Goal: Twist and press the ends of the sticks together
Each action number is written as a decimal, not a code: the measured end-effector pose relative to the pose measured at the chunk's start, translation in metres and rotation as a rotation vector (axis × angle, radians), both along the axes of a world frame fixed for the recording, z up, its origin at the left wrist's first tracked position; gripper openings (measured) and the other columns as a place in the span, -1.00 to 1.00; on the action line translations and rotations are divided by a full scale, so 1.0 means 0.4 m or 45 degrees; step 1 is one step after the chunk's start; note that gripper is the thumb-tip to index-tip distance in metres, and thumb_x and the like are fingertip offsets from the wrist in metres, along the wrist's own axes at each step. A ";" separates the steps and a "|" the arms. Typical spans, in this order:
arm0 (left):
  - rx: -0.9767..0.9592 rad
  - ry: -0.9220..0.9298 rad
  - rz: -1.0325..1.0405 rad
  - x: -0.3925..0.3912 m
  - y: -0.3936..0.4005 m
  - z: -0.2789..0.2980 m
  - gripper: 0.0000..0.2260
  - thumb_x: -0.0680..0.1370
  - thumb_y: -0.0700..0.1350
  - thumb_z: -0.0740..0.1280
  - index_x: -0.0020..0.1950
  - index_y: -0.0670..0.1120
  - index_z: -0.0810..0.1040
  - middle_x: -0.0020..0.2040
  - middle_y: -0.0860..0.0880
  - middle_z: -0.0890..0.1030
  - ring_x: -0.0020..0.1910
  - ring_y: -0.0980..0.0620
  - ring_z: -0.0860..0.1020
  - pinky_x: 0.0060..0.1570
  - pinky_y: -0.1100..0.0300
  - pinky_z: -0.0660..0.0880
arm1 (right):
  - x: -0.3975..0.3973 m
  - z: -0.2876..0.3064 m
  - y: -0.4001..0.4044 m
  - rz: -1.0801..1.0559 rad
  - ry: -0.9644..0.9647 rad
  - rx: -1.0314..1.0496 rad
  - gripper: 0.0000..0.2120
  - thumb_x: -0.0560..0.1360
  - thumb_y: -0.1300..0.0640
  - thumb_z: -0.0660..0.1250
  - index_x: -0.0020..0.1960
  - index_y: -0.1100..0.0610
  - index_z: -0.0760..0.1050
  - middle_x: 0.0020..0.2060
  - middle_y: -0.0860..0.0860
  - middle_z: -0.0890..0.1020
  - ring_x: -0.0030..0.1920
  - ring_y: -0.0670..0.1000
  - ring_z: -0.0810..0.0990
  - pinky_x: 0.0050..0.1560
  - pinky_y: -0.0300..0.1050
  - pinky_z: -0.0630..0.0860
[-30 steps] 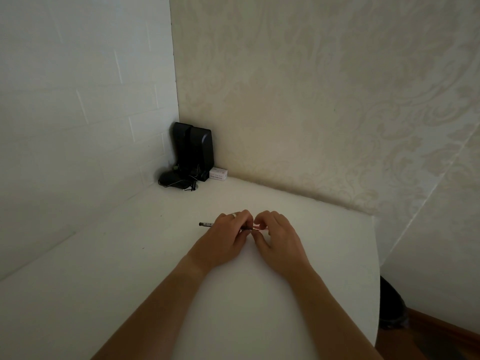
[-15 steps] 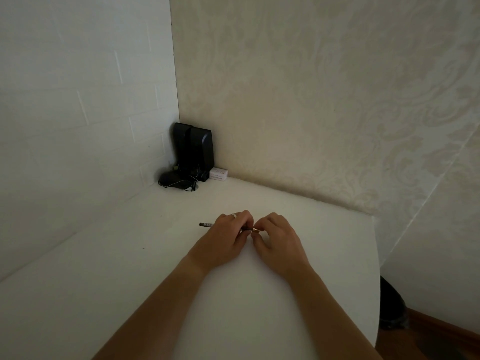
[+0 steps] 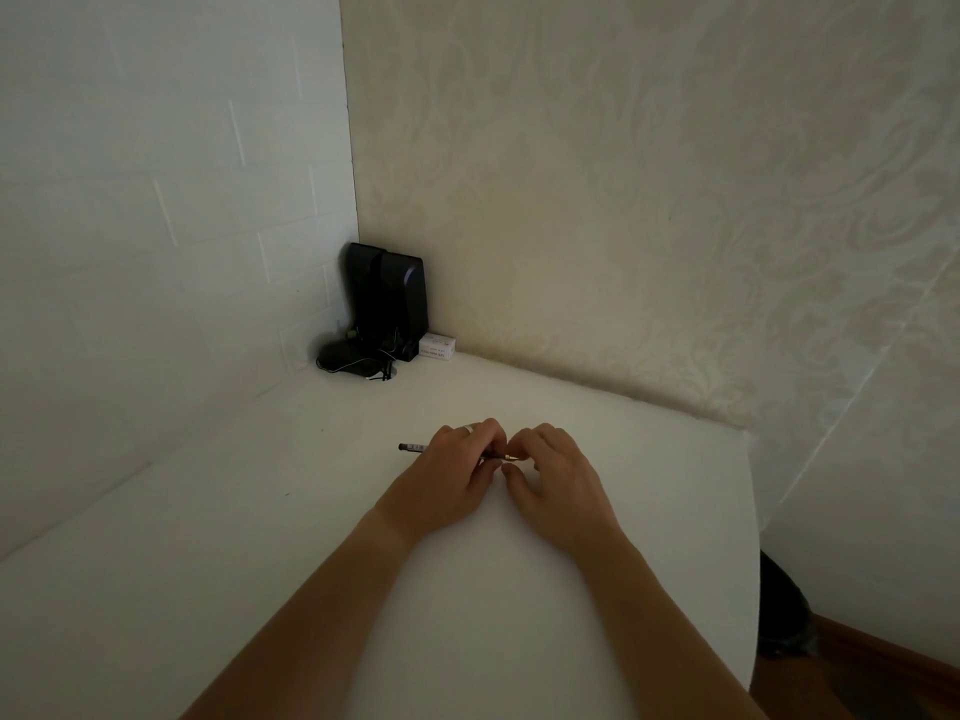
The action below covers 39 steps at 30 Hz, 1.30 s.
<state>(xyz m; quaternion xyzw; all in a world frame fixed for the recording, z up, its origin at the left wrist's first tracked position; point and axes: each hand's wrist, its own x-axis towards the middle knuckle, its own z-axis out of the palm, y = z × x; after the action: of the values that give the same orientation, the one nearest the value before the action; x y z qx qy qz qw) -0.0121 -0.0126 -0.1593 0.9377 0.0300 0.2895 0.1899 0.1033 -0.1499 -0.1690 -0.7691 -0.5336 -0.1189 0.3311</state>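
Observation:
A slim dark pen (image 3: 413, 447) lies across the middle of the white table (image 3: 208, 537), its rear end sticking out to the left of my left hand (image 3: 447, 475). My left hand grips the pen's barrel with curled fingers; a ring shows on one finger. My right hand (image 3: 553, 478) meets it from the right and pinches the pen's small gold tip (image 3: 508, 457) between thumb and fingertips. Most of the barrel is hidden under my left fingers.
Two black speakers (image 3: 389, 304) stand in the far corner with a dark mouse and cables (image 3: 348, 356) in front and a small white box (image 3: 438, 347) beside them. The table's right edge drops to a wooden floor with a dark object (image 3: 784, 610).
My right fingers have closed in on the pen's tip, where the gold piece now shows between the hands. Both hands have stayed in place.

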 end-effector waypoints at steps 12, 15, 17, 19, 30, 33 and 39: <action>0.003 0.010 0.006 0.000 0.001 -0.004 -0.93 0.60 -0.23 0.28 0.00 -0.08 0.44 -0.18 0.16 0.47 -0.20 0.32 0.40 -0.11 0.40 0.25 | 0.004 -0.005 0.003 -0.032 -0.022 -0.028 -0.89 0.56 0.06 0.28 -0.04 0.05 0.55 -0.13 -0.09 0.53 -0.11 -0.08 0.45 -0.17 -0.27 0.32; 0.012 0.004 0.014 0.001 0.002 -0.006 -0.93 0.60 -0.23 0.28 0.00 -0.08 0.43 -0.18 0.16 0.48 -0.20 0.31 0.41 -0.11 0.38 0.26 | 0.004 -0.007 0.004 -0.058 -0.017 0.000 -0.87 0.58 0.03 0.27 -0.07 0.06 0.54 -0.16 -0.09 0.52 -0.15 -0.07 0.44 -0.16 -0.25 0.32; 0.015 0.000 0.019 0.000 0.002 -0.005 -0.94 0.61 -0.22 0.28 0.00 -0.07 0.43 -0.19 0.16 0.46 -0.21 0.29 0.41 -0.12 0.37 0.26 | 0.002 0.000 0.001 -0.032 -0.013 0.025 -0.93 0.56 0.05 0.28 -0.05 0.04 0.48 -0.16 -0.10 0.52 -0.15 -0.08 0.44 -0.16 -0.24 0.36; 0.015 0.001 0.015 -0.001 0.001 -0.005 -0.94 0.60 -0.23 0.28 0.00 -0.09 0.44 -0.19 0.15 0.46 -0.18 0.30 0.42 -0.10 0.39 0.26 | 0.001 0.003 0.000 0.006 -0.028 0.029 -0.98 0.54 0.11 0.29 -0.07 0.05 0.46 -0.18 -0.10 0.51 -0.17 -0.09 0.41 -0.19 -0.23 0.34; -0.014 0.000 0.004 0.000 0.006 -0.012 -0.92 0.59 -0.24 0.27 0.01 -0.07 0.44 -0.17 0.13 0.51 -0.17 0.26 0.42 -0.08 0.40 0.27 | 0.002 0.003 -0.001 0.026 -0.018 -0.020 -0.99 0.54 0.12 0.27 -0.05 0.03 0.45 -0.16 -0.10 0.51 -0.14 -0.09 0.41 -0.17 -0.21 0.39; -0.005 0.001 -0.006 0.002 0.008 -0.015 -0.93 0.59 -0.24 0.27 0.00 -0.08 0.43 -0.18 0.17 0.47 -0.19 0.27 0.42 -0.11 0.36 0.27 | 0.006 -0.002 0.002 -0.010 -0.012 -0.032 -0.94 0.57 0.09 0.25 -0.06 0.04 0.47 -0.20 -0.08 0.49 -0.17 -0.06 0.41 -0.19 -0.16 0.42; -0.015 -0.012 -0.011 0.006 0.012 -0.018 -0.93 0.60 -0.22 0.28 0.00 -0.06 0.44 -0.21 0.18 0.47 -0.25 0.20 0.42 -0.15 0.31 0.27 | 0.006 -0.003 0.000 0.024 -0.002 -0.026 -0.97 0.56 0.08 0.27 -0.05 0.02 0.46 -0.18 -0.10 0.51 -0.16 -0.08 0.42 -0.19 -0.23 0.37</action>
<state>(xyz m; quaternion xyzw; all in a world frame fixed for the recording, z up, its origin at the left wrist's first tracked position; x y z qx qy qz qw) -0.0098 -0.0080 -0.1663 0.9353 0.0267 0.2928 0.1967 0.1055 -0.1497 -0.1702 -0.7674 -0.5421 -0.1109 0.3238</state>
